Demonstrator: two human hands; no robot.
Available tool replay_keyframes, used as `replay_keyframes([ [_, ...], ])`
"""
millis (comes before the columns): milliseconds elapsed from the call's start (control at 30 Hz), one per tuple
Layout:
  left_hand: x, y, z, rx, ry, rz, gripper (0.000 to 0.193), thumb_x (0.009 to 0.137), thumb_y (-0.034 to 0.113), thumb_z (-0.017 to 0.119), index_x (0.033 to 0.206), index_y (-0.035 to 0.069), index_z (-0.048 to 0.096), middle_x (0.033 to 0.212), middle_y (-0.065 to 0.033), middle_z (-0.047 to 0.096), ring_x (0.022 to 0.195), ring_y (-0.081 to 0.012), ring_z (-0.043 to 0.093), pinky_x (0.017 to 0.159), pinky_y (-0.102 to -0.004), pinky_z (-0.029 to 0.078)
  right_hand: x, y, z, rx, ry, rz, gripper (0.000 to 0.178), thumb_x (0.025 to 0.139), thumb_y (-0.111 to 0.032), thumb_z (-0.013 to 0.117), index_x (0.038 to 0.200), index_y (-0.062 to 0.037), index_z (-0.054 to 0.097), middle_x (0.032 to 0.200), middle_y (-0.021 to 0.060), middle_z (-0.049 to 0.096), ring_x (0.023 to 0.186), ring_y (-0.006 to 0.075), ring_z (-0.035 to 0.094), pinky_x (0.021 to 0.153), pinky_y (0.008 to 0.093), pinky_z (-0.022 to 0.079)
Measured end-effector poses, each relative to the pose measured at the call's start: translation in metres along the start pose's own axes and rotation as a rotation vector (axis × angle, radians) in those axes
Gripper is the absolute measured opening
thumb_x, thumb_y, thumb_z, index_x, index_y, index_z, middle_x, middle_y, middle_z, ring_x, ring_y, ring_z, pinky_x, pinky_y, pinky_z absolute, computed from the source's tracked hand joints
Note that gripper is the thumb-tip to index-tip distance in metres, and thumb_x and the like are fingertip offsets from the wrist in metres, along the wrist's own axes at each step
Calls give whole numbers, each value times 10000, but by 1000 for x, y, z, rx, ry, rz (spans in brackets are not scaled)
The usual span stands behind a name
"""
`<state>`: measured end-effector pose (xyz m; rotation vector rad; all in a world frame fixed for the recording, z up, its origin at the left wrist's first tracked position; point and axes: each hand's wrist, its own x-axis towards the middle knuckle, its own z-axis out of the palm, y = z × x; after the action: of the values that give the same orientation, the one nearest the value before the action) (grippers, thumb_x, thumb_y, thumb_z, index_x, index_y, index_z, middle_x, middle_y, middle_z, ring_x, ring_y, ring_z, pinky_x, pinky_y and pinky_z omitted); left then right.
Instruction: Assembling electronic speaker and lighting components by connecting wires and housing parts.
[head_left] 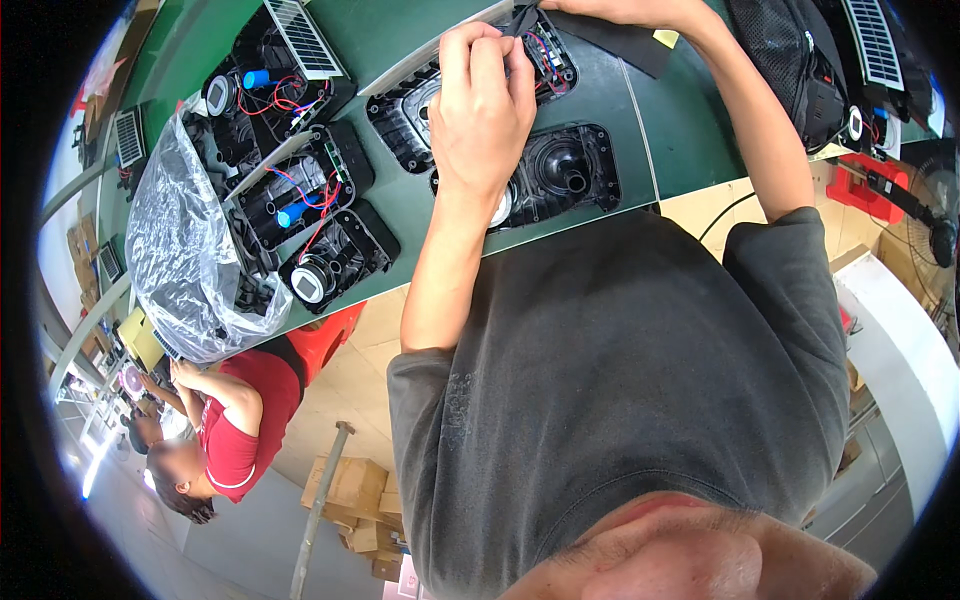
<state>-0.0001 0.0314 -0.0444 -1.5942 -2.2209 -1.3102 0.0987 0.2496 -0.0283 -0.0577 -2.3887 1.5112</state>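
Observation:
At the top of the head view, my left hand (pixel 482 105) reaches over an open black plastic housing (pixel 400 130). Its fingers are bent and pinched on the end of a black strip (pixel 524 18). My right hand (pixel 625 10) is partly cut off by the top edge; its fingers close at the other side of the same strip. A flat black sheet (pixel 612 40) with a yellow corner lies just below the right hand. Red wires and a small circuit board (pixel 548 62) sit in the housing. Nearer me lies another black housing part (pixel 575 170) with a round funnel-shaped recess.
Several black housings with blue cylinders (pixel 297 212), red wires and round gauges (pixel 310 283) stand at the left, beside a clear plastic bag (pixel 180 240). A solar panel (pixel 303 38) leans behind. At the right are a black mesh bag (pixel 785 70) and a fan (pixel 935 215). A person in red (pixel 245 420) works at left.

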Motion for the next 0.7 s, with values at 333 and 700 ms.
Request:
replay_keyframes([
  [333,0,1,-2,37,-46,35,218,916,120,754,1125,60,733,1059,-92,591,637,-209,687,510,-361,569,-4,-10,-25,-164,-70,215,98,872,-60,778,942,5,759,790,44,740,715,96,642,667,262,527],
  [700,-1,5,-3,93,-109,3,240,906,173,792,1122,69,775,979,-64,617,580,-128,640,524,-299,536,-4,0,-22,-34,-54,-180,197,866,-66,777,1044,15,757,881,106,765,776,166,712,727,299,568],
])
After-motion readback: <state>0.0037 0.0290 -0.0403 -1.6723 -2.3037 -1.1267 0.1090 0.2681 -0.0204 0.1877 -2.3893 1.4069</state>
